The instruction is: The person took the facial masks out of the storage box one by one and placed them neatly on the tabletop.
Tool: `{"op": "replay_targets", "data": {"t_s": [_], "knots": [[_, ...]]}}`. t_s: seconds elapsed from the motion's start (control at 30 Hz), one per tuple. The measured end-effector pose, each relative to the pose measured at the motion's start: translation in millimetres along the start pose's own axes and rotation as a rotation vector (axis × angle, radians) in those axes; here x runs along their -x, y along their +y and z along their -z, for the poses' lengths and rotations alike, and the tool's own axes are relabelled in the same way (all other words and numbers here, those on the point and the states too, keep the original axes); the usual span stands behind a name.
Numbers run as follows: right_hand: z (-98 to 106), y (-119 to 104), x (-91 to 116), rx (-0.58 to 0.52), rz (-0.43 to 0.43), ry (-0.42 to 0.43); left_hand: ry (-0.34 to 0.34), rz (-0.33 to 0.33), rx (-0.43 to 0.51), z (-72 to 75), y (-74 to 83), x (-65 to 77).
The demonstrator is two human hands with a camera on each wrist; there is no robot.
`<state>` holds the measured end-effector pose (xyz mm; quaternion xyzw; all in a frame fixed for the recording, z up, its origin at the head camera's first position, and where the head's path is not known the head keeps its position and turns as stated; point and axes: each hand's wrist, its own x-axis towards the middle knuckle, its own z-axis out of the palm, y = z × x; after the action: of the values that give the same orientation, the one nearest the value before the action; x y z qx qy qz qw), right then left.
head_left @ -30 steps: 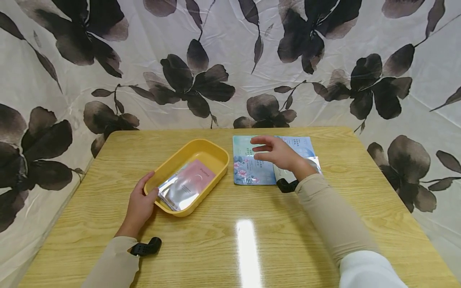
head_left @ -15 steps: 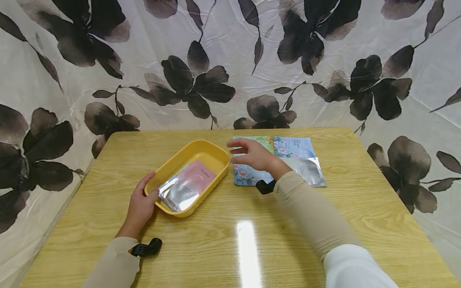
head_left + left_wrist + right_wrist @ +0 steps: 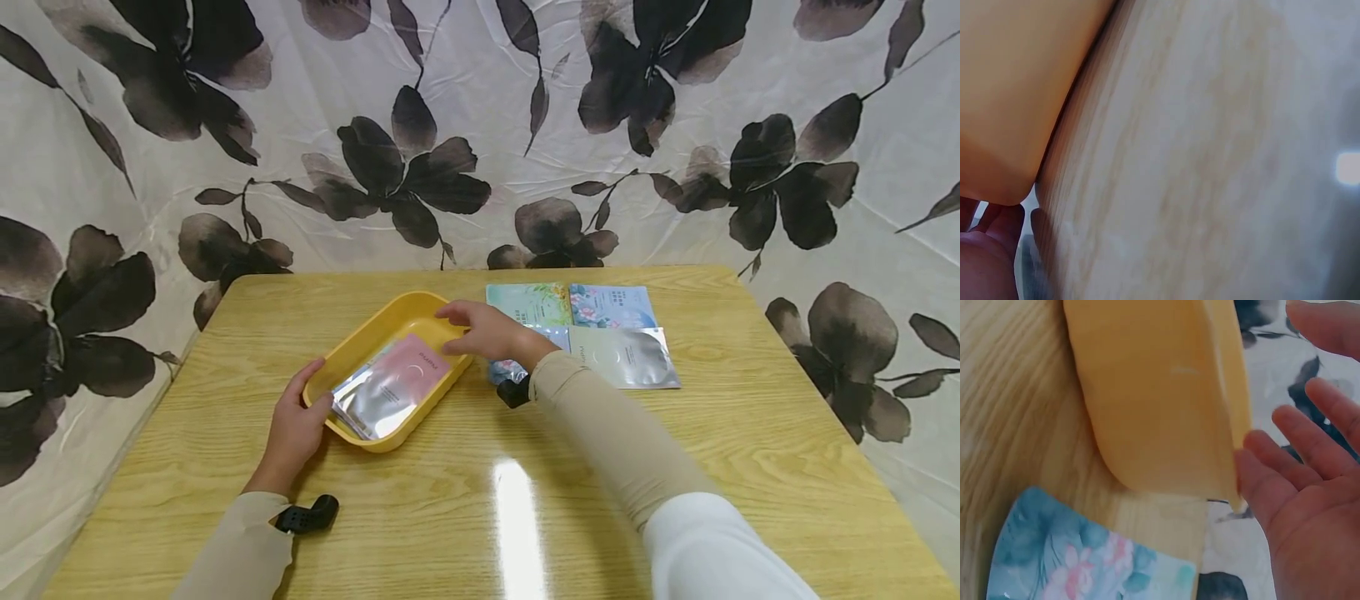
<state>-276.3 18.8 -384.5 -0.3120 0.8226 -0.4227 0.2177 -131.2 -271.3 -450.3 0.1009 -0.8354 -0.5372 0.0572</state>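
A yellow plastic basin (image 3: 416, 315) sits angled on the table, holding a stack of flat sachets topped by a pink-and-silver one (image 3: 405, 375). My left hand (image 3: 294, 429) grips its near-left end, thumb over the rim. In the left wrist view the basin's wall (image 3: 1016, 81) hides most of those fingers. Over the basin's right rim reaches my right hand (image 3: 487, 332), fingers spread and holding nothing. The right wrist view shows that palm (image 3: 1316, 519) beside the basin's outer wall (image 3: 1154, 412); whether it touches the rim I cannot tell.
Right of the basin lie several sachets: a green one (image 3: 528, 302), a blue one (image 3: 611, 307), a silver-and-pale one (image 3: 630, 358), and a blue floral one (image 3: 506, 372) partly under my right forearm. A floral cloth (image 3: 450, 100) hangs behind the wooden table (image 3: 420, 525).
My right hand has moved left from above the sachets to the basin's right rim, uncovering the silver and green sachets. My left hand and the basin have stayed put.
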Motion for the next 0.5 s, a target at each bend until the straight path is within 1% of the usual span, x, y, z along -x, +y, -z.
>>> {"op": "replay_targets", "data": {"t_s": [0.1,0.2,0.37,0.5], "knots": [[-5.1,-3.3,-6.0,0.046,-0.014,-0.018,0.003,0.004,-0.009,1.1,0.4,0.3],[-9.6,-6.7,-11.0,0.065,-0.035,-0.043,0.013,0.003,-0.012,1.6,0.0,-0.4],[-16.7,-9.4,-17.7,0.129,-0.067,-0.085,0.024,-0.005,-0.006,-0.4,-1.7,-1.4],[-20.5,-10.0,-20.9,0.158,-0.064,-0.106,0.024,-0.004,0.002,-1.4,-0.6,-1.7]]}}
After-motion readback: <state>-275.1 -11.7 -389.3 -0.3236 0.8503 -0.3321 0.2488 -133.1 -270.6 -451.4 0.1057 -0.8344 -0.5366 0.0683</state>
